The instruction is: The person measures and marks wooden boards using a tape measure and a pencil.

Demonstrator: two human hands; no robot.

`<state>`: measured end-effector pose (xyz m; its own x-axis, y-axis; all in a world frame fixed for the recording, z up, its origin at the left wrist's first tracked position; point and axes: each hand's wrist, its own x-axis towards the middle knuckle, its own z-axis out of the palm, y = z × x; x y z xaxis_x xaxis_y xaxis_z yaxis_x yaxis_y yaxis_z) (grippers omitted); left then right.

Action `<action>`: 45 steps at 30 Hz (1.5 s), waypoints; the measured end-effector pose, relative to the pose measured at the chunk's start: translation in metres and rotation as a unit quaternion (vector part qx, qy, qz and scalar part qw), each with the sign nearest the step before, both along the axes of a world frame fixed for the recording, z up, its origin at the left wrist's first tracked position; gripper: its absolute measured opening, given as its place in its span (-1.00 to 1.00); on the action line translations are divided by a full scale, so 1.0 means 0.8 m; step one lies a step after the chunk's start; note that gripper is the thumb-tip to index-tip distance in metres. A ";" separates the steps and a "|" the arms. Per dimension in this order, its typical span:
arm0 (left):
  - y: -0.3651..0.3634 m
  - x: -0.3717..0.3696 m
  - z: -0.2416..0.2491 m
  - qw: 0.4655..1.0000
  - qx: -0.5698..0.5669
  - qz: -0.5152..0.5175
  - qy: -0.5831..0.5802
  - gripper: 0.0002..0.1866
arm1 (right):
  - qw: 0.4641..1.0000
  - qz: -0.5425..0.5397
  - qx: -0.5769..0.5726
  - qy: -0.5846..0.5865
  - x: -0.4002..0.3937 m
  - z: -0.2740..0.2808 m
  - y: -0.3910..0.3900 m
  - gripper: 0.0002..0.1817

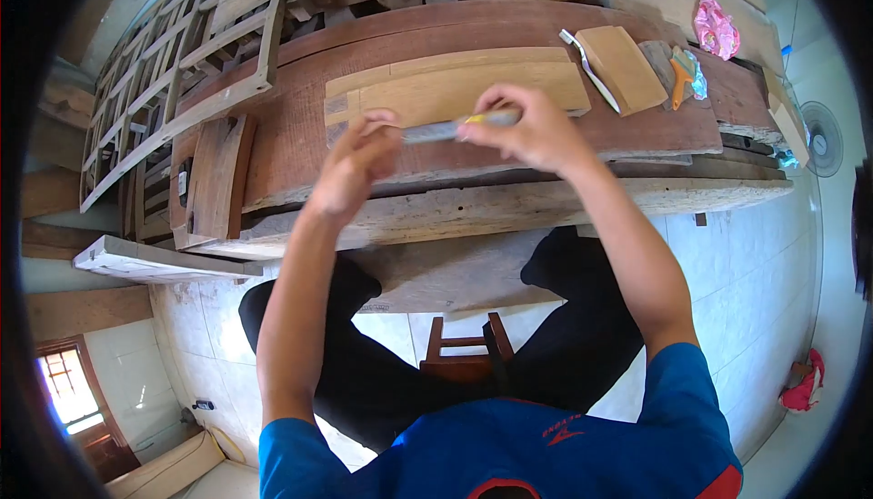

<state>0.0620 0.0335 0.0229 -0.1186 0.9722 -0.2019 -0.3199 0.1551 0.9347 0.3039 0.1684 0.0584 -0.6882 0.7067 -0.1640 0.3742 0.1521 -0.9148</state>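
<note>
In the upper middle of the frame, both hands meet over the desk (291,140) around a slim grey tube (432,132) with a yellow mark, which lies nearly level in front of a pale board (436,85). The right hand (514,126) grasps the tube's right part between thumb and fingers. The left hand (362,158) has its fingers curled at the tube's left end; they are blurred, so I cannot tell whether they grip it.

To the upper right are a white brush (591,70) leaning along a light brown block (625,64), then an orange-handled tool (679,81) and a crumpled pink bag (717,28). At upper left stands a wooden lattice (186,137); below it, a darker block (218,176) with a small black item (184,183) at its left edge. A small stool (462,369) shows between the person's legs at lower centre.
</note>
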 end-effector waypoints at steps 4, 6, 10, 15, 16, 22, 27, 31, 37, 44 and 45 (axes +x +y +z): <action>-0.020 -0.102 -0.001 0.990 -0.056 0.073 0.106 -0.67 | 0.985 -0.150 0.067 -0.057 0.088 0.004 0.085 -0.42; -0.026 -0.129 -0.006 0.972 -0.102 0.080 0.195 -0.70 | 0.980 -0.173 0.070 -0.074 0.130 0.004 0.114 -0.44; -0.019 -0.132 -0.027 0.972 -0.123 0.106 0.169 -0.79 | 0.970 -0.201 0.079 -0.109 0.157 -0.008 0.127 -0.48; -0.013 -0.123 -0.028 0.965 -0.143 0.105 0.196 -0.78 | 0.977 -0.161 0.076 -0.117 0.168 -0.015 0.136 -0.53; -0.013 -0.120 -0.025 0.959 -0.150 0.109 0.214 -0.76 | 0.980 -0.143 0.077 -0.112 0.172 -0.018 0.139 -0.53; -0.012 -0.109 -0.012 0.937 -0.155 0.146 0.277 -0.64 | 0.970 -0.115 0.081 -0.200 0.167 -0.006 0.137 -0.55; -0.014 -0.109 -0.011 0.918 -0.162 0.158 0.326 -0.54 | 0.981 -0.025 0.071 -0.177 0.177 -0.006 0.144 -0.62; -0.014 -0.107 -0.008 0.916 -0.155 0.164 0.333 -0.49 | 0.984 -0.018 0.049 -0.169 0.179 -0.008 0.147 -0.62; -0.017 -0.104 -0.009 0.909 -0.131 0.188 0.348 -0.50 | 0.992 -0.051 0.002 -0.112 0.179 -0.015 0.151 -0.59; -0.019 -0.097 -0.002 0.902 -0.126 0.180 0.371 -0.51 | 0.990 -0.073 -0.011 -0.122 0.171 -0.011 0.150 -0.61; -0.019 -0.099 -0.003 0.904 -0.123 0.180 0.369 -0.52 | 0.989 -0.072 -0.006 -0.126 0.169 -0.012 0.149 -0.62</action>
